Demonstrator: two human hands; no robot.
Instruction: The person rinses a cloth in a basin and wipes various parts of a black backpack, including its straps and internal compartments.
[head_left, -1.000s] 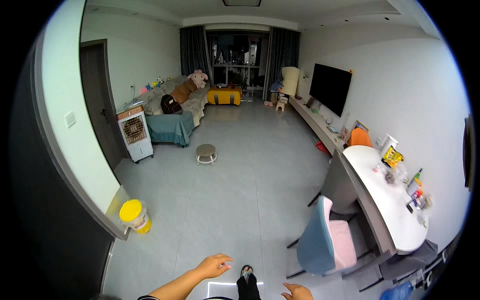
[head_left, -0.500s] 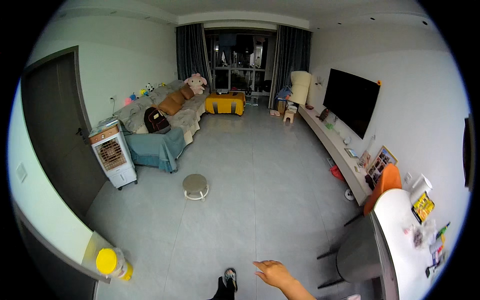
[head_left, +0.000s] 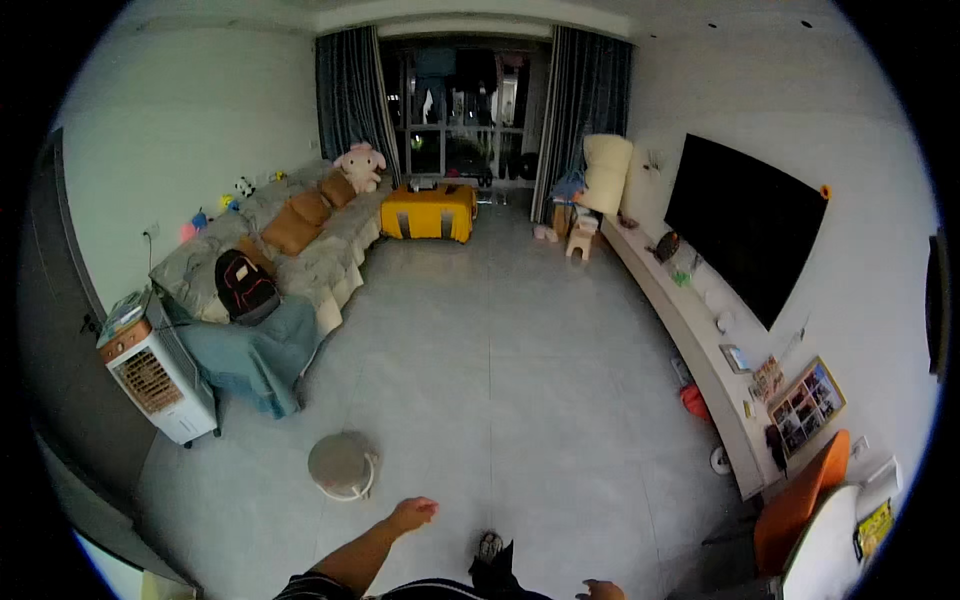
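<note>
My left hand point(head_left: 413, 514) swings out in front of me above the floor, its fingers loosely curled in, with nothing visible in it. Nearest to it is a low round stool point(head_left: 340, 466) with a grey-brown seat and a white frame, standing apart from the hand. At the bottom edge, my right hand point(head_left: 602, 590) shows only in part; its fingers are stretched out and nothing appears in them. Between the hands, one foot in a patterned shoe point(head_left: 489, 545) is on the grey tiles.
Left are an air cooler point(head_left: 165, 385) and a covered sofa point(head_left: 330, 250) bearing a black backpack point(head_left: 246, 287). A yellow suitcase point(head_left: 430, 213) lies ahead. Along the right run a low shelf point(head_left: 690, 340) under a television point(head_left: 745, 225), an orange chair point(head_left: 800, 510) and a white table point(head_left: 825, 560).
I have moved forward: stool, sofa and suitcase appear closer, and the yellow-lidded bin has left view. My left hand has come into view; my right has dropped toward the bottom edge.
</note>
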